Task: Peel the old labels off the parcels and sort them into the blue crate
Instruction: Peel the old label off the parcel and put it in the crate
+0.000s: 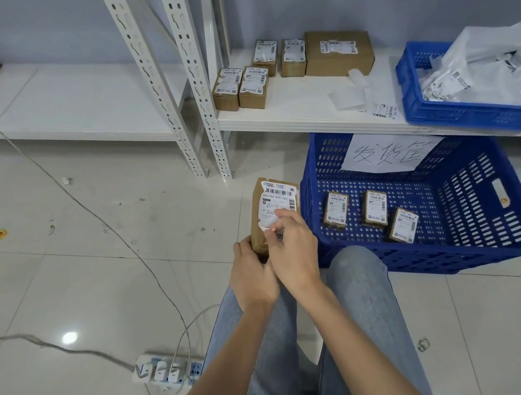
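Brown cardboard parcel (pixel 271 215) stands upright above the person's knees, just left of the big blue slotted plastic crate (pixel 484 244) on the floor. The left hand (pixel 251 274) grips its base; the right hand (pixel 292 247) pinches the white label's (pixel 279 200) curled lower edge.

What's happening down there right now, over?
Left hand grips the parcel at its base. Right hand pinches the lifted label corner, mid-peel. Three parcels already in the blue crate. Nothing in the way.
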`<state>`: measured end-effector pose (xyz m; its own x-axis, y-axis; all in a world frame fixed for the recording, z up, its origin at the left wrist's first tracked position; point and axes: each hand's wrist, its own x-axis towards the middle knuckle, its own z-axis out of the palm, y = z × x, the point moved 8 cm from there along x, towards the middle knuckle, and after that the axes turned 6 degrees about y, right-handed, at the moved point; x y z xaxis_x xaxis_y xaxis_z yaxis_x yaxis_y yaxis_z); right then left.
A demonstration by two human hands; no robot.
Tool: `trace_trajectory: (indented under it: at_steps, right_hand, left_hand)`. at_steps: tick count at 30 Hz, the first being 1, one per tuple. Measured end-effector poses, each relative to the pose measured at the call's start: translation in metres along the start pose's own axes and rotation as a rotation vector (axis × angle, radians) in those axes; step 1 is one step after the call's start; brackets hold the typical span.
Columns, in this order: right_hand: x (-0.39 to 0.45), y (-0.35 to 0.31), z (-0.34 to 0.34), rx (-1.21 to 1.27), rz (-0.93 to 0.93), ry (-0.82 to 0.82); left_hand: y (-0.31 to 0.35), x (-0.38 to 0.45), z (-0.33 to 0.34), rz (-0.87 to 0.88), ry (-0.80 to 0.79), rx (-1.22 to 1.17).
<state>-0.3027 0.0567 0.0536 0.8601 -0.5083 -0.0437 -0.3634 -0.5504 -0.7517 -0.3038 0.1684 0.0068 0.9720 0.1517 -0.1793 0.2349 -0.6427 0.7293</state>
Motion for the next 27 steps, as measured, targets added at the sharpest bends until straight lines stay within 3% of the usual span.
trace_trajectory:
  at_steps: [9,13,17,19,27]
  right_hand:
    - [0.002,0.003,0.000,0.115,0.075,0.030]
    - [-0.001,-0.003,-0.004,0.158,0.086,0.081]
    - [0.001,-0.014,-0.004,-0.012,0.001,0.145]
    - [0.004,-0.012,-0.003,-0.086,-0.011,0.177]
    - [0.009,0.003,0.004,0.021,0.120,0.069]
  left_hand:
    - [-0.004,0.003,0.003,-0.002,-0.005,0.004]
    - [-0.004,0.004,0.004,0.024,-0.005,0.113]
    - [-0.001,0.005,0.004,0.057,0.002,0.217]
    - [-0.002,0.005,0.005,0.040,-0.007,0.176]
    - [-0.004,0.003,0.005,0.014,-0.014,0.044]
